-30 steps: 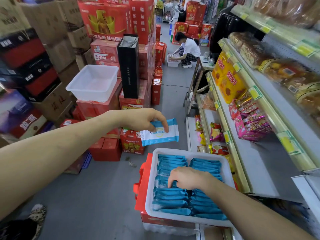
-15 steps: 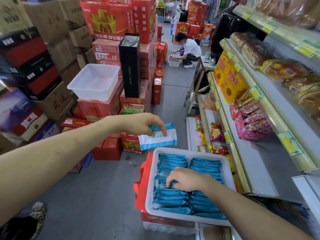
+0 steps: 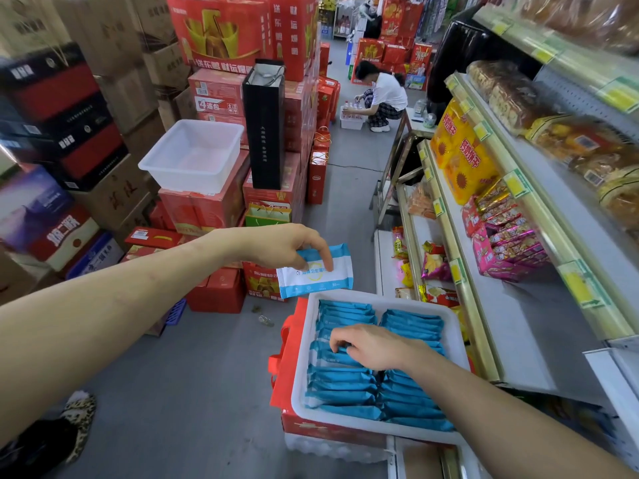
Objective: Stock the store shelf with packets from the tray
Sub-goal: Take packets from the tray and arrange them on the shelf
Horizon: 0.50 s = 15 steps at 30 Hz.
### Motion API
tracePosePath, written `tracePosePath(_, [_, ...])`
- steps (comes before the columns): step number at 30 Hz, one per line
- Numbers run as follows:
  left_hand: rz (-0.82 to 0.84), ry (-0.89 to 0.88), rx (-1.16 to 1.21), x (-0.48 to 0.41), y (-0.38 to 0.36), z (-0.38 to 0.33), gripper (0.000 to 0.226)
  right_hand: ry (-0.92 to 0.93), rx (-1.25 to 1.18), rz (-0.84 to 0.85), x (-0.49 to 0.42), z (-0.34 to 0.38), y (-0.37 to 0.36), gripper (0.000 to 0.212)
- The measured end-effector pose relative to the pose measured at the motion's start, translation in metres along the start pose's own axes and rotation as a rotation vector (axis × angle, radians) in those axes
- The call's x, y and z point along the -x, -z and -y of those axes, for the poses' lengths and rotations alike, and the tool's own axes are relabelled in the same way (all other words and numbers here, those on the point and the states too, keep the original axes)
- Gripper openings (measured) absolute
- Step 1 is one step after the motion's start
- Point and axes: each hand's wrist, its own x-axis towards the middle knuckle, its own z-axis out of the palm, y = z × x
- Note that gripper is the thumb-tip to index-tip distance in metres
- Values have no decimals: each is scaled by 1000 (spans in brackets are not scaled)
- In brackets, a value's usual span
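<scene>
Left hand (image 3: 287,247) pinches 1 white-and-blue packet (image 3: 316,276) by its top edge, above the tray's (image 3: 299,385) far corner. Right hand (image 3: 370,347) curls its fingers onto a blue packet (image 3: 330,357) in the left of 2 rows. Likely faults: the light pinch slips, or the tight row drags neighbours out, short of the shelf (image 3: 525,326).

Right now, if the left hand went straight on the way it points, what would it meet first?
Likely the snack bags on the low shelf, with its held packet leading the left hand; depth is unclear in this view.
</scene>
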Motion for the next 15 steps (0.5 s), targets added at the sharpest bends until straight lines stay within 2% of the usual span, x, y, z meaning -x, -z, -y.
tracePosePath(11, [-13,5,6,9,-2,17,44,113,190,83,-20,6,-3,47])
tracePosePath(15, [-6,7,2,11,-4,21,44,129,244,53,-23,13,-11,47])
